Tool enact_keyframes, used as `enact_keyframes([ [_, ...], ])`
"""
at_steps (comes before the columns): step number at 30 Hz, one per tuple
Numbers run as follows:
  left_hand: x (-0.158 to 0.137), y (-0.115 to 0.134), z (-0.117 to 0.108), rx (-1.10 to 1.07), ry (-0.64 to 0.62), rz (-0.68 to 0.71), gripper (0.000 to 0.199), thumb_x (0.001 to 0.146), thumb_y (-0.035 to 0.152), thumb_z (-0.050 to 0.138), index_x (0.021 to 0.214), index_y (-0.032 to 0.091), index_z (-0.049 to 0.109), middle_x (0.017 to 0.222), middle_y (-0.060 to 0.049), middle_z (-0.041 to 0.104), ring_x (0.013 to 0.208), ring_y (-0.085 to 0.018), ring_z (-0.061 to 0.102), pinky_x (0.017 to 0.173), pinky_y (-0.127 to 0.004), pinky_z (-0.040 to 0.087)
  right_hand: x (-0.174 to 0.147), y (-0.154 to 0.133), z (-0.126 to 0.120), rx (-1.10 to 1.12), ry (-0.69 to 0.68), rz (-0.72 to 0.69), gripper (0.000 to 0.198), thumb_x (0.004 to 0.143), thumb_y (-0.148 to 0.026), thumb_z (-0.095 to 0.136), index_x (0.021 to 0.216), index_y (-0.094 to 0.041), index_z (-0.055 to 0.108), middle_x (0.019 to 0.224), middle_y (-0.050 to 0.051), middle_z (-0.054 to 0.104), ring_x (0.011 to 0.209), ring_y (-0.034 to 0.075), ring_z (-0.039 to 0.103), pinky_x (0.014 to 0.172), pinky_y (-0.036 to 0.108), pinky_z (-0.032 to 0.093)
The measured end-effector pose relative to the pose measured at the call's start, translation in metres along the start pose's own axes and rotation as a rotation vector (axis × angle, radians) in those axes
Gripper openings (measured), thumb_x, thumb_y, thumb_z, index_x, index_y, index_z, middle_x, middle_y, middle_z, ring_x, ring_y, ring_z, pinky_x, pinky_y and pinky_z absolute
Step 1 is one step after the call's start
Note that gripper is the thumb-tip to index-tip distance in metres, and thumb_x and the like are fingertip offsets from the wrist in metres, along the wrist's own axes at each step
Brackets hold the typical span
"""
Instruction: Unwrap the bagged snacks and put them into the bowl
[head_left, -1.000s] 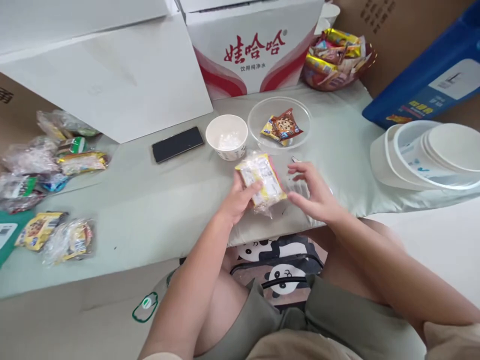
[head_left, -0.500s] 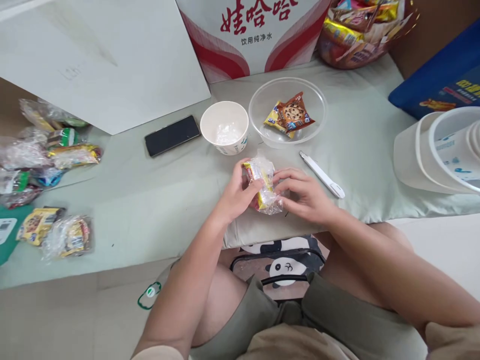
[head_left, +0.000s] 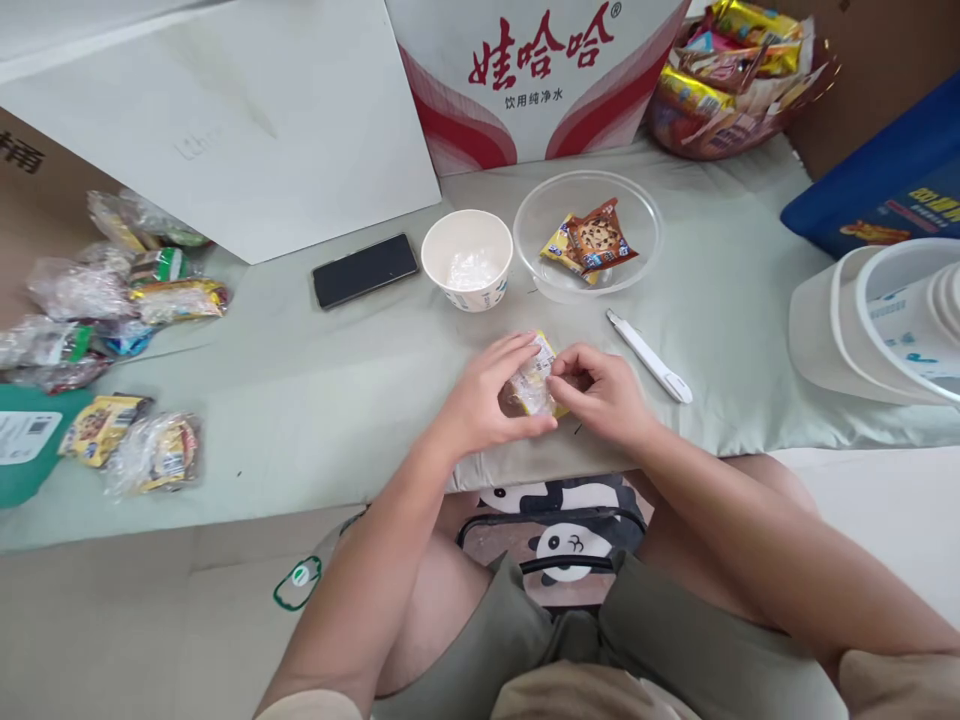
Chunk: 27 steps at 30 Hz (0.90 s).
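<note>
Between my hands, near the table's front edge, is a small yellow snack packet in crinkled clear plastic. My left hand holds its left side, fingers over the top and thumb along the front. With its fingers curled in a pinch, my right hand grips the plastic at the packet's right side. Just beyond stands a white paper bowl with crumpled clear plastic inside. Beside it, a clear plastic bowl holds a brown cookie packet and a yellow one. A white utility knife lies right of my hands.
A phone lies left of the paper bowl. Wrapped snacks and two packets are at the left. Large boxes line the back, with a snack basket. White tubs stand at the right.
The packet has been turned so a pale printed side faces up. My left hand's fingers have moved over its top, and my right hand has closed into a pinch. The view has shifted slightly.
</note>
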<state>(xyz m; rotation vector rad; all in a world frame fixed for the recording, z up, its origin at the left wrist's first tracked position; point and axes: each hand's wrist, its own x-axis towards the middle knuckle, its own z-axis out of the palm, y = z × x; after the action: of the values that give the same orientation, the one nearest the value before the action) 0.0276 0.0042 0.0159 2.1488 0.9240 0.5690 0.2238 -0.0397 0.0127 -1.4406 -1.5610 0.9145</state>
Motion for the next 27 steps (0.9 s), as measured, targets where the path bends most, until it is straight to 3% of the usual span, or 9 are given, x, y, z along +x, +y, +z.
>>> enact_keyframes([
  [5, -0.002, 0.009, 0.01, 0.156, 0.053, -0.077, 0.066, 0.083, 0.033, 0.076, 0.145, 0.021, 0.055, 0.155, -0.014, 0.06, 0.147, -0.031, 0.054, 0.128, -0.058, 0.033, -0.001, 0.006, -0.025, -0.194, 0.188, -0.124, 0.016, 0.086, -0.034, 0.061, 0.098, -0.023, 0.063, 0.098, 0.007, 0.07, 0.086, 0.02, 0.065, 0.075, 0.035, 0.053],
  [8, -0.001, 0.008, 0.014, 0.172, 0.098, -0.022, 0.055, 0.086, 0.032, 0.073, 0.137, 0.02, 0.06, 0.149, -0.015, 0.065, 0.143, -0.031, 0.057, 0.124, -0.056, 0.04, -0.009, 0.019, -0.062, -0.507, 0.342, -0.004, 0.023, 0.086, -0.036, 0.06, 0.103, -0.021, 0.065, 0.103, 0.011, 0.071, 0.091, 0.025, 0.066, 0.078, 0.039, 0.052],
  [11, 0.001, 0.005, 0.019, 0.169, 0.145, 0.055, 0.045, 0.091, 0.031, 0.067, 0.134, 0.02, 0.06, 0.145, -0.015, 0.068, 0.139, -0.03, 0.059, 0.119, -0.052, 0.046, -0.018, 0.03, -0.089, -0.781, 0.234, 0.23, 0.033, 0.083, -0.042, 0.063, 0.108, -0.021, 0.068, 0.104, 0.013, 0.071, 0.091, 0.03, 0.066, 0.07, 0.039, 0.047],
  [14, 0.003, 0.0, 0.027, 0.142, 0.244, 0.074, 0.052, 0.091, 0.035, 0.069, 0.138, 0.018, 0.055, 0.147, -0.018, 0.063, 0.138, -0.03, 0.06, 0.116, -0.051, 0.05, -0.024, 0.029, -0.098, -0.845, 0.102, 0.37, 0.019, 0.085, -0.04, 0.061, 0.089, -0.022, 0.067, 0.089, 0.009, 0.071, 0.076, 0.026, 0.062, 0.061, 0.034, 0.039],
  [16, 0.004, -0.005, 0.031, 0.134, 0.324, 0.035, 0.062, 0.085, 0.042, 0.078, 0.136, 0.017, 0.055, 0.151, -0.021, 0.055, 0.136, -0.032, 0.06, 0.112, -0.05, 0.054, -0.027, 0.021, -0.097, -0.695, 0.12, 0.351, 0.015, 0.085, -0.038, 0.061, 0.084, -0.023, 0.062, 0.077, 0.006, 0.068, 0.064, 0.021, 0.058, 0.059, 0.033, 0.038],
  [18, 0.004, -0.009, 0.035, 0.142, 0.363, 0.009, 0.062, 0.08, 0.048, 0.083, 0.128, 0.017, 0.06, 0.152, -0.021, 0.049, 0.132, -0.033, 0.062, 0.109, -0.05, 0.055, -0.03, 0.012, -0.093, -0.373, 0.152, 0.268, 0.02, 0.085, -0.039, 0.064, 0.098, -0.025, 0.061, 0.073, 0.001, 0.067, 0.056, 0.017, 0.055, 0.056, 0.032, 0.04],
  [20, 0.003, -0.013, 0.036, 0.16, 0.37, 0.019, 0.054, 0.083, 0.053, 0.08, 0.122, 0.018, 0.066, 0.146, -0.019, 0.052, 0.129, -0.032, 0.063, 0.108, -0.049, 0.055, -0.033, 0.004, -0.087, -0.013, 0.138, 0.177, 0.031, 0.088, -0.039, 0.064, 0.116, -0.028, 0.057, 0.076, -0.002, 0.069, 0.052, 0.015, 0.055, 0.053, 0.031, 0.043],
  [23, 0.002, -0.013, 0.035, 0.178, 0.355, 0.049, 0.051, 0.091, 0.061, 0.069, 0.122, 0.02, 0.071, 0.13, -0.014, 0.062, 0.123, -0.029, 0.064, 0.106, -0.047, 0.055, -0.032, -0.007, -0.076, 0.413, 0.013, 0.099, 0.021, 0.092, -0.038, 0.059, 0.11, -0.029, 0.06, 0.081, 0.0, 0.072, 0.059, 0.016, 0.064, 0.056, 0.032, 0.05],
  [27, 0.002, -0.009, 0.035, 0.166, 0.362, 0.072, 0.047, 0.095, 0.061, 0.063, 0.12, 0.023, 0.072, 0.127, -0.012, 0.07, 0.119, -0.026, 0.067, 0.104, -0.044, 0.055, -0.024, -0.018, -0.061, 0.569, -0.065, 0.058, 0.028, 0.088, -0.049, 0.066, 0.104, -0.026, 0.061, 0.084, 0.003, 0.075, 0.075, 0.02, 0.071, 0.066, 0.034, 0.056],
])
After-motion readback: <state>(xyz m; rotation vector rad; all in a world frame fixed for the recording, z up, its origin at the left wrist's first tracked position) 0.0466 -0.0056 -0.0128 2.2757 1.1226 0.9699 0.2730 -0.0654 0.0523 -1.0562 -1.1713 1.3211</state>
